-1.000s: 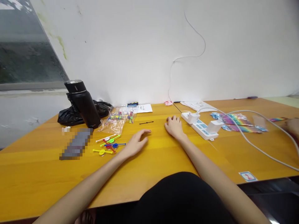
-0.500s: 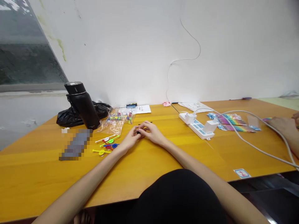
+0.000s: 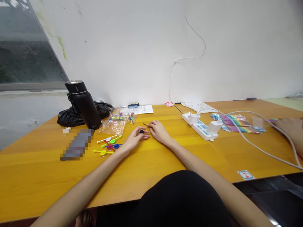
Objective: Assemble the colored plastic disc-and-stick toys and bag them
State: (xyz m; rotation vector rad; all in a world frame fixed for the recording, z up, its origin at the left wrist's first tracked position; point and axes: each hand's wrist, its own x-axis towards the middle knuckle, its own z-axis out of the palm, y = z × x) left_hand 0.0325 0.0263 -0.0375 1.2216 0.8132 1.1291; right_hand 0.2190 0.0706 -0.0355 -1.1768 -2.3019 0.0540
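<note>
Head view: from where I stand, the person's left hand [image 3: 135,138], well left of the power strip [image 3: 200,128], has its fingers loosely closed around a small round black piece [image 3: 141,131]. Nearer the strip, the right hand [image 3: 159,132] lies low over the wood, fingertips at a thin black stick [image 3: 145,125]; whether they pinch it or only touch it, I cannot tell. Both hands are close together. Farther left of the strip, coloured plastic arrows [image 3: 103,153] overlap beside the left wrist, with a clear bag [image 3: 115,128] of similar pieces behind and a black bottle [image 3: 85,108] past that. On the strip's right are rainbow packets [image 3: 238,123] and a co-worker's hand [image 3: 285,127]. As I judge it, the round piece could slip and roll if a finger slackens, being so small; the stick could skid if nudged rather than gripped; and a leftward sweep of the left forearm could scatter the arrows. For moving, bare wood shows between right hand and strip, and from there toward the front edge of the table [image 3: 146,183], beside the person's lap; right of the strip, the looping cable [image 3: 297,165] could snag a wide reach.
</note>
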